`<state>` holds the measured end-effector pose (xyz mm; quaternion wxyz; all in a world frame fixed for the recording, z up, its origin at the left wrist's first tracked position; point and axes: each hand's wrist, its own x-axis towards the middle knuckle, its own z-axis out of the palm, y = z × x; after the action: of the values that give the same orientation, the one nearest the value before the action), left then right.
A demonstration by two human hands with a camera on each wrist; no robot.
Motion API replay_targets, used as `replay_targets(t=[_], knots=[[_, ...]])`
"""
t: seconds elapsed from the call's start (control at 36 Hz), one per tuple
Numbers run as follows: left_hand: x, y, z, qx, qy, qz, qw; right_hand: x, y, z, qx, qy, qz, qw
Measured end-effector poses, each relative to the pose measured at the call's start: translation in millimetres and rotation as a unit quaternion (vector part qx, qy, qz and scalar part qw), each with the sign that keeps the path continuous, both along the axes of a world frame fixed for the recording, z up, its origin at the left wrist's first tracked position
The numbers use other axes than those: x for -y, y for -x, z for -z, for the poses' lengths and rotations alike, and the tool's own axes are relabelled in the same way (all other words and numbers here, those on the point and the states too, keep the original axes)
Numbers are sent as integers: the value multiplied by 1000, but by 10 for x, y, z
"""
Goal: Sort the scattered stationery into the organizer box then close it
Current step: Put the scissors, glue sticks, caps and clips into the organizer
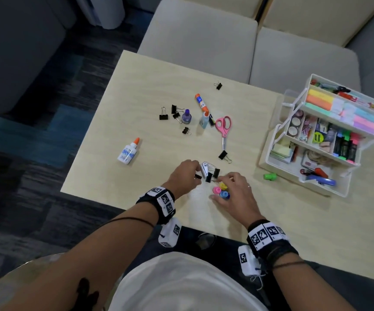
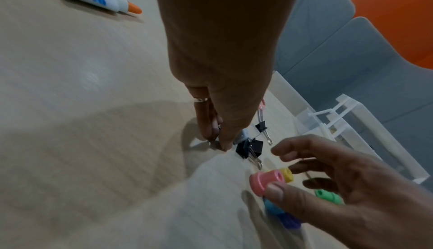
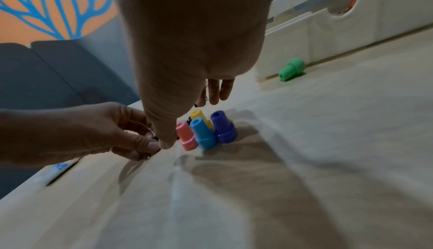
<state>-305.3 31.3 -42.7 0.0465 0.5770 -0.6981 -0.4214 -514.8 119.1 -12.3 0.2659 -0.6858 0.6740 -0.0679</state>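
Two hands worked close together at the near edge of the counter point(image 1: 150, 86). The left hand point(image 1: 185, 176) had its fingertips curled down, pinching a small black binder clip point(image 1: 197, 176) against the wood, beside a cluster of binder clips point(image 1: 211, 173) and a small white object I cannot identify. The right hand point(image 1: 237, 194) hovered with loosely spread fingers over four small stamps point(image 3: 203, 130), pink, yellow, blue and purple, its thumb touching the pink one; it gripped nothing. One green stamp point(image 1: 270, 176) lay apart, just beside the organizer box point(image 1: 269, 151), which stood open at the right with its tiers fanned out. Farther off lay pink scissors point(image 1: 223, 127), a glue bottle point(image 1: 128, 151), a glue stick point(image 1: 200, 101) and more clips
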Motion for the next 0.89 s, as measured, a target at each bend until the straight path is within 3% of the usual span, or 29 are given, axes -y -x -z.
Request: replay_targets(t=[0.17,0.31,0.5,0.69,0.89], knots=[[17,2,44,-28,-16,-13,999,-19,-87,135,-15,3,-36,999],[77,-5,-26,-12,34,-7,999,-94,-24,147,-21,-20,-33,999],[241,4,-80,0,73,101,992,-83,-10,29,32,1,13,999],[357,-5,-50,17,87,135,987,57,-48,-73,93,37,86,991],[411,29,-40,40,113,225,967,202,-44,-64,115,2,121,986]])
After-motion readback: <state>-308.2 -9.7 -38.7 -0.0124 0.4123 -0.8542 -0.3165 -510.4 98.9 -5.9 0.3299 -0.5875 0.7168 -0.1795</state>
